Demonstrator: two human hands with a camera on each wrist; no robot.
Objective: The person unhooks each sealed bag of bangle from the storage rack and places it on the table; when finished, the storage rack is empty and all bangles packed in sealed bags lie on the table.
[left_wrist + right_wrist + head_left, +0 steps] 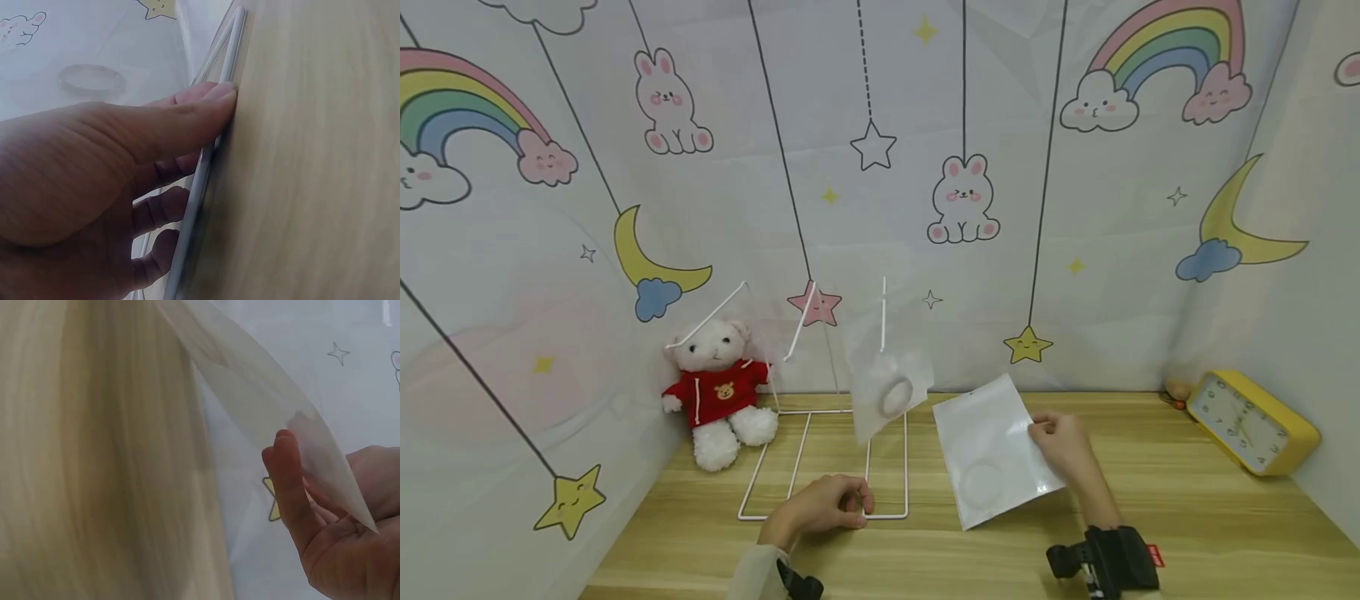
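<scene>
A white wire rack (887, 517) stands on the wooden table, with several upright prongs. My left hand (823, 504) pinches its front bottom bar between thumb and fingers, as the left wrist view shows close up on the bar (197, 181). From one prong hangs a translucent plastic bag (872, 375) with a round ring shape (92, 80) on it. To the right of the rack, my right hand (1063, 446) pinches the right edge of a flat white plastic bag (992, 442), which bears a faint circle low down. In the right wrist view this bag (250, 394) curves away from the fingers.
A white teddy bear (722, 392) in a red sweater sits behind the rack's left side. At the table's right end stands a yellow clock (1247, 425), with a small brown round object (1177, 390) beside it. A patterned curtain (880, 217) closes off the back.
</scene>
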